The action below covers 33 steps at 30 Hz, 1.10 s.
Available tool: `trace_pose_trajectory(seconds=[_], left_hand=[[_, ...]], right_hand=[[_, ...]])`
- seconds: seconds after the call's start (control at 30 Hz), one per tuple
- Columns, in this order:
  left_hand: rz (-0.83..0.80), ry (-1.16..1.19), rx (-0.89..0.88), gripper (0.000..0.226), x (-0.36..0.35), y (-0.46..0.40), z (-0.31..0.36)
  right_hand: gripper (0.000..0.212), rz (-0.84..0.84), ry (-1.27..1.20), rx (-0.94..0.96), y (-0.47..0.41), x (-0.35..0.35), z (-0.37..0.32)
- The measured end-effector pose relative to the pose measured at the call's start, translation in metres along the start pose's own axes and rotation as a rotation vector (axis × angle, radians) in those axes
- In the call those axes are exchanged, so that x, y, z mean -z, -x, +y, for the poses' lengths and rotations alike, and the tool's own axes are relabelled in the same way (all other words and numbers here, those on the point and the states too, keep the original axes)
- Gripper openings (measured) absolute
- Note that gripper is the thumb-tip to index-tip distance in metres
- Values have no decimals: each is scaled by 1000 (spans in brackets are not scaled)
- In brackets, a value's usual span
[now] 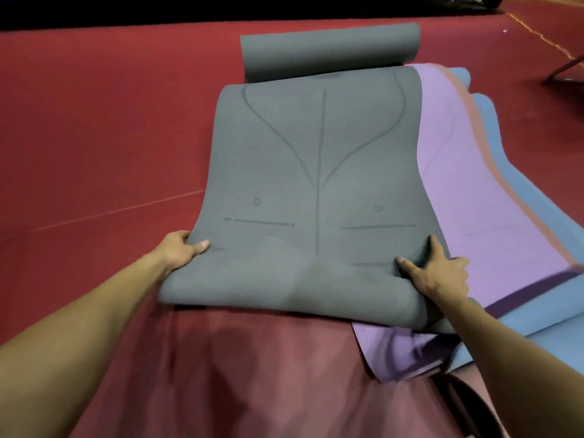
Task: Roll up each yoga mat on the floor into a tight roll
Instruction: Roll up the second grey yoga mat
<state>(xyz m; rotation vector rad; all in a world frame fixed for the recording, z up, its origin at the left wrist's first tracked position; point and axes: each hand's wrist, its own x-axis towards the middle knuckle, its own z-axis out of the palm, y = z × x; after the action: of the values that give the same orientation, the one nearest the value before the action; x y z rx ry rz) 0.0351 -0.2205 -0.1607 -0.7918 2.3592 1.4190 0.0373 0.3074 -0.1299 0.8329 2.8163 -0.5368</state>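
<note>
Grey yoga mat [316, 172] spread flat ahead of both hands, its near end curled over into a thick soft roll running from one hand to the other. Matte, charcoal-grey surface, scored with darker alignment marks: one long centre line, two curves fanning outward toward the far end, two small circles and short horizontal dashes just beyond the fingers. Far end curled up into a loose roll of its own, well beyond both hands.

Left hand [181, 251] gripping the left edge of the near roll, thumb lying on top, fingers tucked under and out of sight. Right hand [439, 273] pressed on the right end of the roll, fingers spread and fairly straight, thumb pointing inward across the grey surface.

Nearer than the hands, a dark red cloth [237, 368] across the bottom of the view, with a purple mat corner [404, 349] poking out from under the roll, below the right wrist. Right of the right hand, a lilac mat [467, 184] lying partly beneath the grey one, then an orange mat edge [493, 181] as a thin strip, then blue mats [518, 184] outermost, all overlapping and fanned out. Left of the left hand, open red floor [94, 137] with a faint pale line crossing it. Farthest off, a dark band along the top.
</note>
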Motion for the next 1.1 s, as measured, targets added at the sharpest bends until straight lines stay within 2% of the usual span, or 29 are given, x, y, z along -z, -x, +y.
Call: trace_pose_trajectory(seconds=[0.13, 0.23, 0.33, 0.47, 0.57, 0.7, 0.8, 0.9, 1.1], left_hand=[[212, -144, -109, 49, 27, 1, -8], [246, 16, -164, 56, 65, 15, -21], [266, 93, -162, 49, 110, 36, -41], [368, 93, -61, 49, 152, 90, -86], [465, 110, 92, 51, 170, 152, -147], [541, 61, 264, 47, 166, 231, -234], [456, -69, 303, 58, 148, 252, -265], [407, -317, 294, 40, 144, 244, -263], [475, -429, 257, 76, 144, 190, -228]], right_hand=[[96, -51, 46, 45, 14, -6, -20], [91, -72, 66, 112, 39, -27, -49], [75, -109, 57, 202, 62, -48, -78], [73, -160, 30, 297, 101, -67, -112], [74, -219, 66, 390, 136, -84, -133], [89, -311, 144, 454, 176, -98, -127], [91, -296, 182, 428, 183, -94, -98], [90, -248, 211, 420, 185, -94, -83], [84, -116, 361, 472, 187, -111, -86]])
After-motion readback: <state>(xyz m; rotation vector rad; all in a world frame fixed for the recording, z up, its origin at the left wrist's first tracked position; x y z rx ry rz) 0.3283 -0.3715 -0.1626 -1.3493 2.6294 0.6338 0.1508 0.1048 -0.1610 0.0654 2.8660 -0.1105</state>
